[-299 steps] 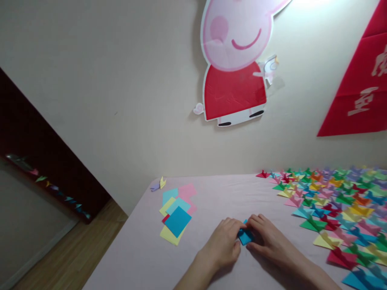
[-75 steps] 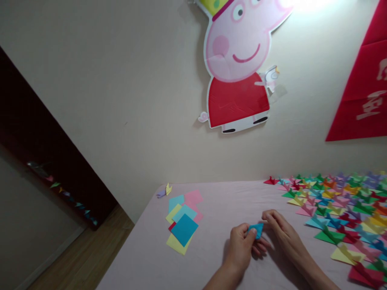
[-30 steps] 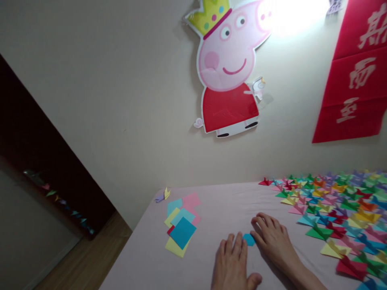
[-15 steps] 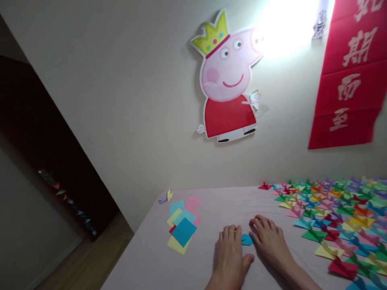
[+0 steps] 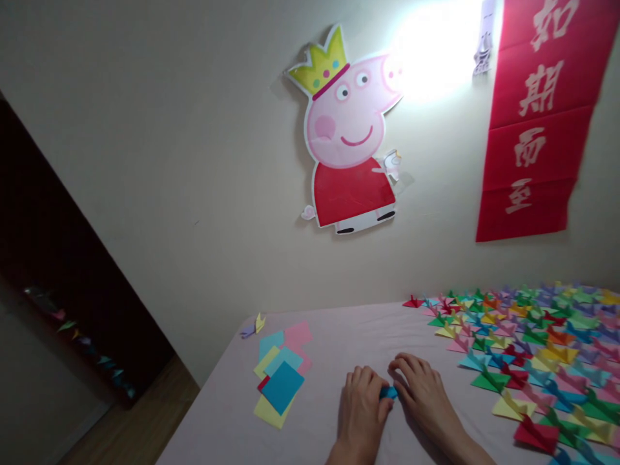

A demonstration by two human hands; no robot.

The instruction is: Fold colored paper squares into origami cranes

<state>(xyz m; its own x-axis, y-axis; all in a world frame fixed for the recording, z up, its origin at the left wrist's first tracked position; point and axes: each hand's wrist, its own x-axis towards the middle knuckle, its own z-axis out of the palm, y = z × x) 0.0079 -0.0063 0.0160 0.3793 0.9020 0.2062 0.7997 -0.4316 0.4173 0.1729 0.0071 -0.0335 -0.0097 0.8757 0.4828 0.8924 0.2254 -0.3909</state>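
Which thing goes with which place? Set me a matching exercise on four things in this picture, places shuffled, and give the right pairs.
Things:
1. Folded blue paper
2. Flat paper squares
3. Rows of folded shapes
4. Red banner

Places:
A. Across the right part of the table
B. Hanging on the wall
C. Touching the left hand
D. On the table, left of both hands

Pairs: 1-C, 2-D, 3-A, 4-B

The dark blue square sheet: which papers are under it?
Sticking out from under the dark blue sheet: light blue paper, yellow paper and red paper. Their covered parts, and anything fully hidden, cannot be seen.
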